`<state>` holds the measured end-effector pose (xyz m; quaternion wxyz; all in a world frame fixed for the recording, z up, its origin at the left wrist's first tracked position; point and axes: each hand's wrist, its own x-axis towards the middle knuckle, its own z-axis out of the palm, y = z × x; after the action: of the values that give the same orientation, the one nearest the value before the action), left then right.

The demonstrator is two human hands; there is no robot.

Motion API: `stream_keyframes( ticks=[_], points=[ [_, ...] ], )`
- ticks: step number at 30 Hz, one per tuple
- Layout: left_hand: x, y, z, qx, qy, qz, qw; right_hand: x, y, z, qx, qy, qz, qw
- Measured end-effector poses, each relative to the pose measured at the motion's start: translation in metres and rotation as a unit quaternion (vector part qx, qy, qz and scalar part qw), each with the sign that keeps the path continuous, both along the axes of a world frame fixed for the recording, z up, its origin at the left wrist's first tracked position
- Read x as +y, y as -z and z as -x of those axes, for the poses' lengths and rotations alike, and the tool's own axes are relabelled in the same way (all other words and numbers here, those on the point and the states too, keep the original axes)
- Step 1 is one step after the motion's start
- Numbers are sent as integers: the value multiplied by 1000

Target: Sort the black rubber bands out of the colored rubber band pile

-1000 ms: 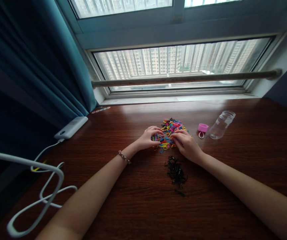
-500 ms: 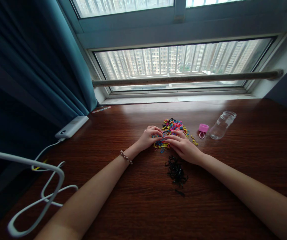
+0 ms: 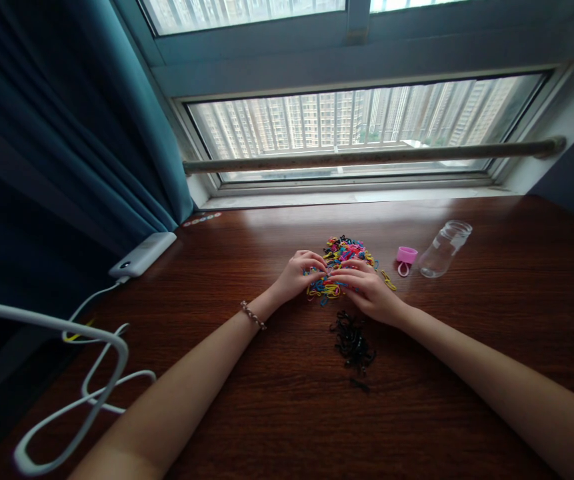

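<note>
A heap of small coloured rubber bands (image 3: 343,253) lies on the dark wooden table (image 3: 277,400). My left hand (image 3: 299,275) rests at the heap's left edge with its fingers curled in a pinch among the bands. My right hand (image 3: 369,287) lies on the heap's near side, fingers drawn together and pointing left, fingertips almost meeting the left hand's. What either pinch holds is too small to make out. A separate small pile of black bands (image 3: 351,343) sits nearer to me, just below my right hand.
A pink lid (image 3: 406,256) and a clear glass jar (image 3: 443,249) lying on its side sit right of the heap. A white power bank (image 3: 143,254) with a looping white cable (image 3: 91,373) is at the left by the teal curtain (image 3: 67,133). A window runs behind.
My right hand has slid left over the heap's near side, closing up to the left hand. A yellow band at the heap's right is now uncovered. The left hand has barely moved.
</note>
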<state>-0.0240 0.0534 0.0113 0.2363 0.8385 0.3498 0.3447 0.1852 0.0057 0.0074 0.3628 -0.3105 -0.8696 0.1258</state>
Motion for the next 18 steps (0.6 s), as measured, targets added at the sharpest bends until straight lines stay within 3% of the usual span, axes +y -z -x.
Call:
stream_keyframes(
  ticks=[3,6,12,16,18],
  points=[
    [-3,-2,-3,4,8,-8,1000,-1,0,1,-4,-9,9,1000],
    [-5,-5,-3,-2,3,-11,1000,0,-3,1,61,1,23,998],
    [-1,-1,1,-37,-123,1,992,-7,-19,-2,153,9,117,981],
    [8,9,6,-62,-201,60,976,-14,-28,-4,154,-78,220,960],
    [11,8,8,-64,-164,109,978,-16,-28,-4,131,-138,270,944]
  ],
)
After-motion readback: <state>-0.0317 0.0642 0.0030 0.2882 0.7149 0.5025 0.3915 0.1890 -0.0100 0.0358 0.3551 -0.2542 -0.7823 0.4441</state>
